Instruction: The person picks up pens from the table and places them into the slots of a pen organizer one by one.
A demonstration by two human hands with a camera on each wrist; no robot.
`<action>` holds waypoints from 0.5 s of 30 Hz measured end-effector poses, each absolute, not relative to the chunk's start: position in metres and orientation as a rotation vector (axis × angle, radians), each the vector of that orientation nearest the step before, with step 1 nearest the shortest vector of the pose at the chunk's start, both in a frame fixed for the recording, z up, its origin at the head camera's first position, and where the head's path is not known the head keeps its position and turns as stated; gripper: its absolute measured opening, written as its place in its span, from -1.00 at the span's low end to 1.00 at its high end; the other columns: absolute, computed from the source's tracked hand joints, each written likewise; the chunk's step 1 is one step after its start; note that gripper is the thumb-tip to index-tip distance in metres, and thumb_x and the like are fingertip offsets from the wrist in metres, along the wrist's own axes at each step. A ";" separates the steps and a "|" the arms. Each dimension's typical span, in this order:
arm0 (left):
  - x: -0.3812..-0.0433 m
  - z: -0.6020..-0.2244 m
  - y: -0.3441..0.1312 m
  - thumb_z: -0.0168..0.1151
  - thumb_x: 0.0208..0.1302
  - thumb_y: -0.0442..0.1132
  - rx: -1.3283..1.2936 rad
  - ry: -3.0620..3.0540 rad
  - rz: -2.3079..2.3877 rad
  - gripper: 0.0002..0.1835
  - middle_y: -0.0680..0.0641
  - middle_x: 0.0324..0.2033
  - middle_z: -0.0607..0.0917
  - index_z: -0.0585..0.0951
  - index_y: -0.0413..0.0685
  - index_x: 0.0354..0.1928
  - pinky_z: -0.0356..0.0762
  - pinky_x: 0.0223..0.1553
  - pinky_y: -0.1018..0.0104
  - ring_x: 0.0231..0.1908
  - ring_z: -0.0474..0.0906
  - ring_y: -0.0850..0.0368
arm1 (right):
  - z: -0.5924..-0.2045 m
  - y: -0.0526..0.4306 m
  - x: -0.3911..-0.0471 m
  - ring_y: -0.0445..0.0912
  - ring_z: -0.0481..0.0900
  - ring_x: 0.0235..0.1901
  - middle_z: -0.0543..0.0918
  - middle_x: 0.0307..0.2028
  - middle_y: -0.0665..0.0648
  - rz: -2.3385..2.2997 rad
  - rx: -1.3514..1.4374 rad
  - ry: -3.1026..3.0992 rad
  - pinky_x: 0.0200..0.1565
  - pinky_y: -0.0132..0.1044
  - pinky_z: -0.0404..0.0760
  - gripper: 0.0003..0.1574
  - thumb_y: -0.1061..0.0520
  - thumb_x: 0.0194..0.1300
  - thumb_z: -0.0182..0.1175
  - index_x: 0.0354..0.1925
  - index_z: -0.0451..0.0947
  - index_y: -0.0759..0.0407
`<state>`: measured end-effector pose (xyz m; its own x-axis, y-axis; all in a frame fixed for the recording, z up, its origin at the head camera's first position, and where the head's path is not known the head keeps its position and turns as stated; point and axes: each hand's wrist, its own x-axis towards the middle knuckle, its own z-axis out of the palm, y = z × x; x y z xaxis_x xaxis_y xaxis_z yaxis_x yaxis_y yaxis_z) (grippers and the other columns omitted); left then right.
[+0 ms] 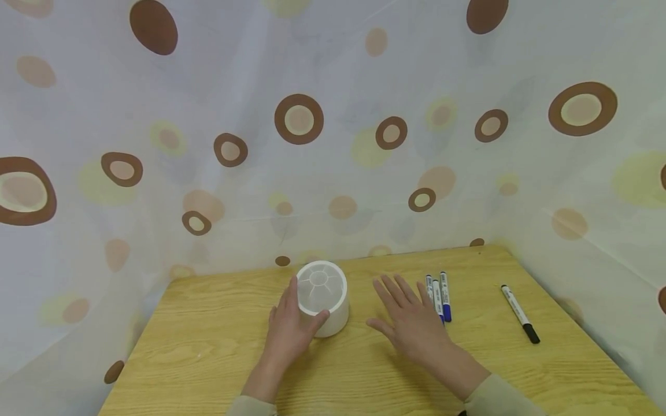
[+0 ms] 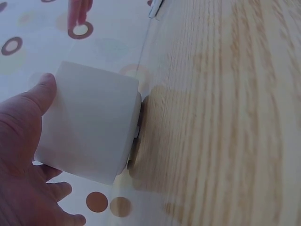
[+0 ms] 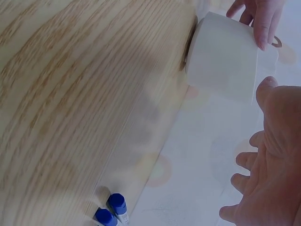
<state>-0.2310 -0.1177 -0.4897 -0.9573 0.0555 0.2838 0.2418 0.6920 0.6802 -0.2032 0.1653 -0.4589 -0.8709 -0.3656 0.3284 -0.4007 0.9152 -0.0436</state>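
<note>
A round white pen organizer (image 1: 337,316) with divided compartments on top stands on the wooden table. My left hand (image 1: 288,330) grips it from the left, thumb at the near rim and fingers along the far left side. In the left wrist view the organizer's smooth wall (image 2: 89,122) fills the space by the thumb. My right hand (image 1: 413,323) hovers to the right of the organizer with its fingers spread, holding nothing. Beside it lie several white markers with blue caps (image 1: 446,297), partly covered by this hand in the head view.
Farther right, a white marker with a black cap (image 1: 520,314) lies alone on the table (image 1: 208,358). A pale curtain (image 1: 333,173) with brown and yellow dots hangs behind the table and along both sides.
</note>
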 end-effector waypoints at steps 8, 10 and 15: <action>-0.232 -0.492 -0.117 0.54 0.41 0.14 -0.228 -2.673 -1.185 0.17 -0.42 0.61 0.31 0.05 -0.18 0.76 0.02 0.60 -0.49 0.57 0.27 -0.46 | -0.457 0.171 -0.202 0.26 0.24 0.64 0.33 0.66 0.24 0.118 0.562 -2.742 0.58 0.46 0.12 0.00 -0.37 0.62 0.21 0.71 0.27 0.14; -0.232 -0.493 -0.117 0.54 0.41 0.14 -0.225 -2.682 -1.208 0.17 -0.40 0.62 0.30 0.04 -0.16 0.77 0.04 0.59 -0.49 0.57 0.26 -0.47 | -0.457 0.172 -0.202 0.26 0.25 0.63 0.33 0.65 0.24 0.109 0.562 -2.741 0.58 0.46 0.11 0.01 -0.38 0.62 0.19 0.71 0.27 0.14; -0.232 -0.496 -0.115 0.56 0.38 0.16 -0.241 -2.680 -1.234 0.19 -0.38 0.62 0.31 0.05 -0.15 0.77 0.12 0.55 -0.52 0.55 0.28 -0.49 | -0.462 0.177 -0.203 0.28 0.29 0.61 0.36 0.63 0.27 0.121 0.573 -2.699 0.58 0.47 0.10 0.01 -0.42 0.64 0.12 0.70 0.29 0.16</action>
<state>-0.2322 -0.1154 -0.4956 -0.9704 0.0712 0.2308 0.2217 0.6422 0.7338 -0.2028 0.1766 -0.4620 -0.8458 -0.3746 0.3798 -0.4071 0.9134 -0.0057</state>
